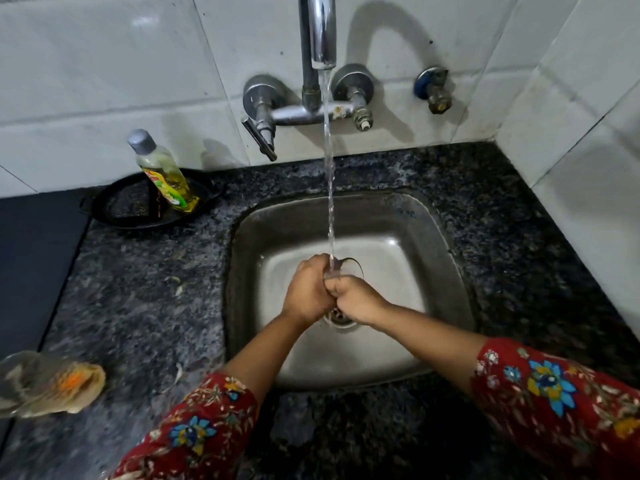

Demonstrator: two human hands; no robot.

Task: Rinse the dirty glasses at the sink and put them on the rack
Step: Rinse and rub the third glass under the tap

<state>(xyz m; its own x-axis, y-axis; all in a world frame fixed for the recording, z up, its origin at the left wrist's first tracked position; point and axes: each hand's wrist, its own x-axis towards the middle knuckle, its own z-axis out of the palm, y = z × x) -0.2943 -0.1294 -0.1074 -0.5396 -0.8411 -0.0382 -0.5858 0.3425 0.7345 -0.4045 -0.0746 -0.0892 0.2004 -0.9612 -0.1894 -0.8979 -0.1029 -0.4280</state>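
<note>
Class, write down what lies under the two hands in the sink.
The drain peeks out, partly covered by the left hand and right hand, which both grip a glass.

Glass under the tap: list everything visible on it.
The glass is clear and mostly hidden; only a thin arc of rim shows. It looks tilted, mouth away from the person, over the sink near the drain. The left hand and right hand both grip it, and the tap stream hits it.

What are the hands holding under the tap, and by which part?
A clear glass, gripped round its body by the left hand and right hand.
</note>
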